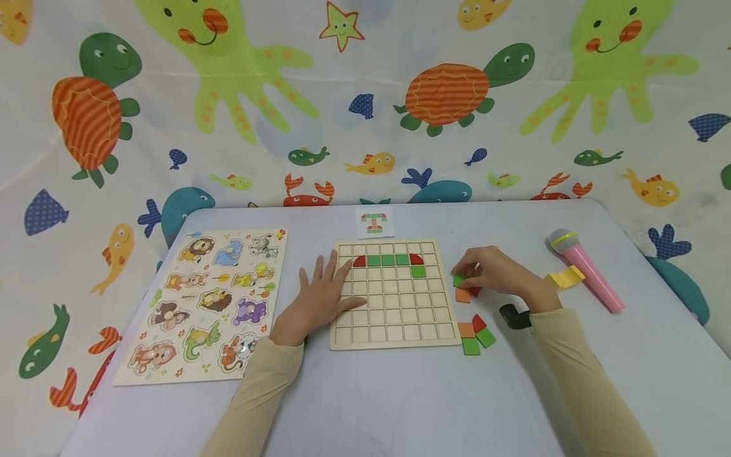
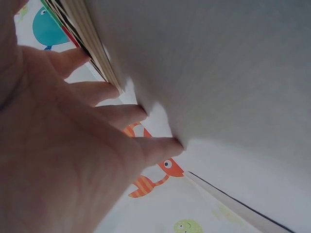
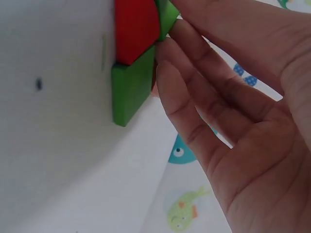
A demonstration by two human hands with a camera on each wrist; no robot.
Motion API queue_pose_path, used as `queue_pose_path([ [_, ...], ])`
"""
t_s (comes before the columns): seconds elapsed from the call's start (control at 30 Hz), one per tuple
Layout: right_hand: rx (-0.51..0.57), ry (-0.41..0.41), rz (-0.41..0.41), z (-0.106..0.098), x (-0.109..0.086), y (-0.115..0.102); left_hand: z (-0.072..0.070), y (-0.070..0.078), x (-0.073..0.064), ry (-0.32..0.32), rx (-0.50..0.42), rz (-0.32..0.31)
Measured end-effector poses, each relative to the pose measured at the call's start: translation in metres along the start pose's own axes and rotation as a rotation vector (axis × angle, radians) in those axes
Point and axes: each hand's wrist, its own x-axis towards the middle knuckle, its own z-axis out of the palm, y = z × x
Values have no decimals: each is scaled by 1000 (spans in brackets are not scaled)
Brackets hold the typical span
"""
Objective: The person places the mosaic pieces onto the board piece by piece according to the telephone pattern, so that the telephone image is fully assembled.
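Left hand (image 1: 321, 293) lies flat, fingers spread, on the left edge of the wooden grid board (image 1: 394, 293). Right hand (image 1: 495, 271) rests on the table just right of the board, fingertips at a green tile (image 1: 459, 280); actual grip apparently light, not clearly visible

Pale wooden grid board (image 1: 394, 317) carries green squares (image 1: 388, 259) flanked by red quarter-rounds (image 1: 359, 261). Loose tiles (image 1: 475, 333): orange, red, green. Pink microphone (image 1: 591, 274), grey head, yellow band. Light grey counter (image 1: 400, 393). Backdrop (image 1: 365, 95) patterned with green octopuses, orange-striped turtles, fish.
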Motion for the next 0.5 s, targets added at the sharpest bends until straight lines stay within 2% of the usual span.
queue_pose_path([
  [0.23,12,-28,77,-2,4,-4,0,1,0,-1,-3,4],
  [0.5,27,-16,101,-1,4,-6,-2,2,-1,-2,-5,4],
])
